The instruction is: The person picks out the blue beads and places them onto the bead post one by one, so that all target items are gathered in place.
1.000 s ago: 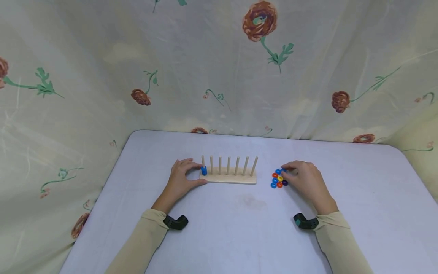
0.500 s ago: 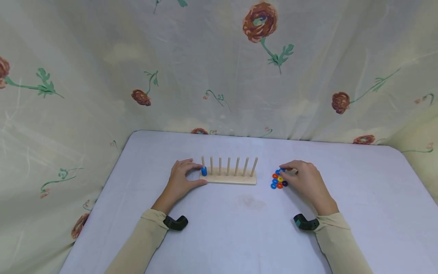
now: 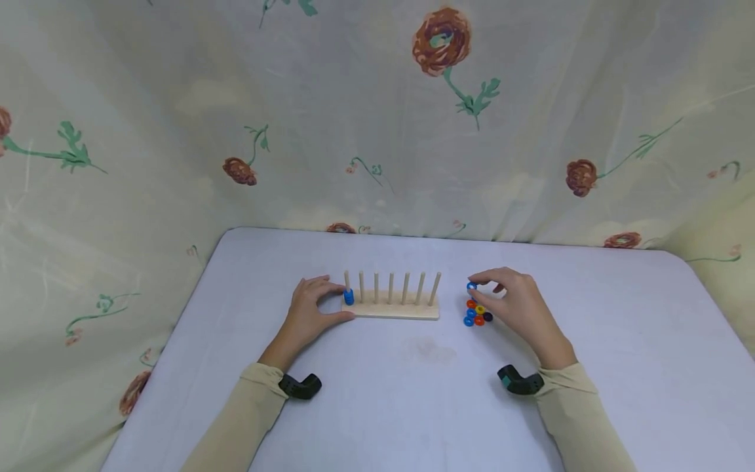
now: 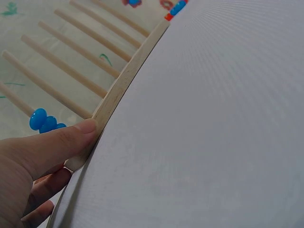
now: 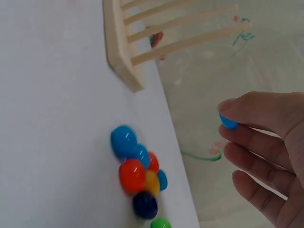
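Observation:
My left hand (image 3: pixel 303 321) grips the left end of a pale wooden peg rack (image 3: pixel 392 313), thumb on its front edge. A row of upright pegs stands on the rack. Blue beads (image 4: pixel 49 123) are stacked on the leftmost peg, and the other pegs are bare. To the right of the rack, my right hand (image 3: pixel 519 305) pinches one blue bead (image 5: pixel 229 123) between thumb and index finger, raised over the table. Loose beads lie just below it: blue (image 5: pixel 124 141), orange (image 5: pixel 132 175), yellow (image 5: pixel 152 183), dark blue (image 5: pixel 145 204) and green (image 5: pixel 160 223).
A white cloth (image 3: pixel 377 393) covers the table under both hands. Behind it hangs a flower-patterned curtain (image 3: pixel 330 78). Black wrist devices sit at the left cuff (image 3: pixel 301 387) and the right cuff (image 3: pixel 520 381).
My right hand has lifted the blue bead from the pile and moved slightly left and up with it. The left hand keeps its grip on the rack; the head view has shifted slightly.

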`<control>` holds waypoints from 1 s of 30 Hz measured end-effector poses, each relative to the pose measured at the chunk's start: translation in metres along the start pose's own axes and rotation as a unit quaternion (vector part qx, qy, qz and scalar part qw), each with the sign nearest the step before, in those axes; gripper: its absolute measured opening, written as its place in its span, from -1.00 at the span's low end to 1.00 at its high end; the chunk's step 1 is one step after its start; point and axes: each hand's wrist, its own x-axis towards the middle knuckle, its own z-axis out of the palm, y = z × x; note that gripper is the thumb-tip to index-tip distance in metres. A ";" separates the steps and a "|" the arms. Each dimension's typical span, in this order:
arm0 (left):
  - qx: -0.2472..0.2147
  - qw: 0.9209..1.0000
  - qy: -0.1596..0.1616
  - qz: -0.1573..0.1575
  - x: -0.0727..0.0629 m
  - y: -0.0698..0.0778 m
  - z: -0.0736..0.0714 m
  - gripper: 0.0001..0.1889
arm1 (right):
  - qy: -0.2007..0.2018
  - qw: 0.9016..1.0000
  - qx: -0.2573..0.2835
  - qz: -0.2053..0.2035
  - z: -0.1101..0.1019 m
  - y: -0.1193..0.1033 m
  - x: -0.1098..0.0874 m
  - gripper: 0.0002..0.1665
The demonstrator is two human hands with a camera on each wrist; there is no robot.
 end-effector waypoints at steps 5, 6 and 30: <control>0.002 1.000 0.000 0.006 0.000 0.000 0.000 -0.42 | 0.038 0.998 0.013 -0.042 -0.001 -0.012 0.008 -0.75; 0.002 1.000 0.001 0.007 0.000 -0.001 0.000 -0.43 | 0.048 0.998 0.016 -0.047 0.000 -0.015 0.010 -0.75; 0.004 1.000 -0.001 0.009 0.002 -0.001 0.000 -0.42 | 0.050 0.979 0.133 -0.145 0.036 -0.117 0.059 -0.77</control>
